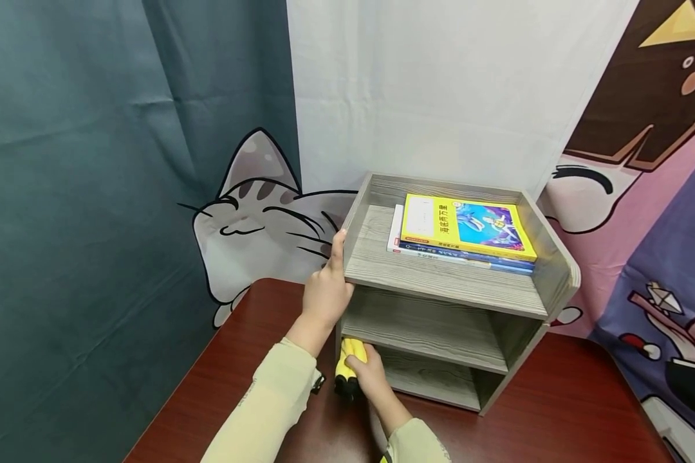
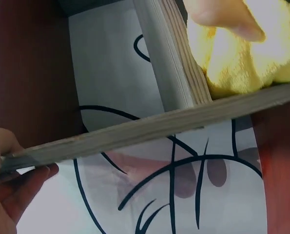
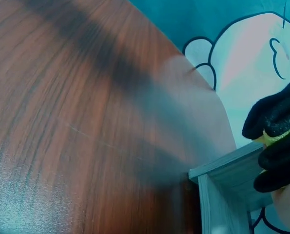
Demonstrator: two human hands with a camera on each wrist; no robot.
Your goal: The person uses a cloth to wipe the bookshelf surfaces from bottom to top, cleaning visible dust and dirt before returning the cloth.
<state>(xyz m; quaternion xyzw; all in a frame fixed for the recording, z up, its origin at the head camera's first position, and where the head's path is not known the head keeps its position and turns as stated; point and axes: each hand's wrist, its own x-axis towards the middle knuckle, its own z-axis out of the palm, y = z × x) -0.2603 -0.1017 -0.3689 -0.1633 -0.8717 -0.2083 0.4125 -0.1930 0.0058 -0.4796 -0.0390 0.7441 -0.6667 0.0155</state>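
A grey wood-grain desktop shelf [image 1: 446, 292] with three levels stands on the table. My left hand [image 1: 327, 292] grips the edge of its left side panel near the top; the left wrist view shows thumb and fingers on either side of that board [image 2: 120, 139]. My right hand [image 1: 372, 374] holds a fuzzy yellow plush thing [image 1: 351, 357] with black ends, at the left front of the lower shelf. Those black ends [image 3: 276, 114] point out toward me, beside the shelf's edge in the right wrist view. The palm side of the right hand is hidden.
Several books [image 1: 469, 228], a yellow one uppermost, lie stacked on the top level. The red-brown table [image 1: 220, 379] reaches out on both sides of the shelf. Behind it hang a white cloth [image 1: 440, 90] and a teal curtain [image 1: 81, 193] with cartoon prints nearby.
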